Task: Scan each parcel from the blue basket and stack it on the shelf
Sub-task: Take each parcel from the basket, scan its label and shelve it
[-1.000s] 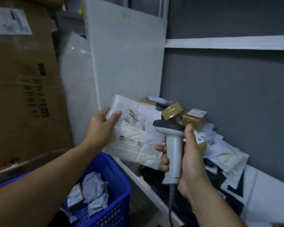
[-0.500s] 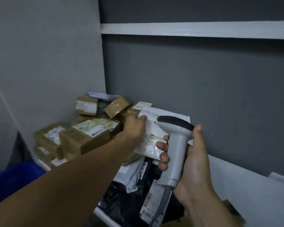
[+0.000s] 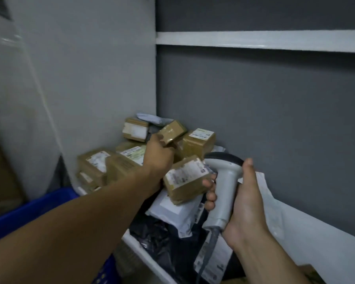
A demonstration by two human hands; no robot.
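Grey scanner (image 3: 223, 187) | handle upright, head pointing left | right hand (image 3: 246, 206) grips

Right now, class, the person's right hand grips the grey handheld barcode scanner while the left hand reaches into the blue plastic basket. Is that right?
No. The head view shows the left hand reaching among the brown cardboard boxes on the shelf, not into the blue plastic basket. The right hand does grip the grey handheld barcode scanner.

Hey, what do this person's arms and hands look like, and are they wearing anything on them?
The left forearm and right forearm are bare, with no sleeve in view. The left hand and right hand wear no gloves; no watch, ring or wristband shows.
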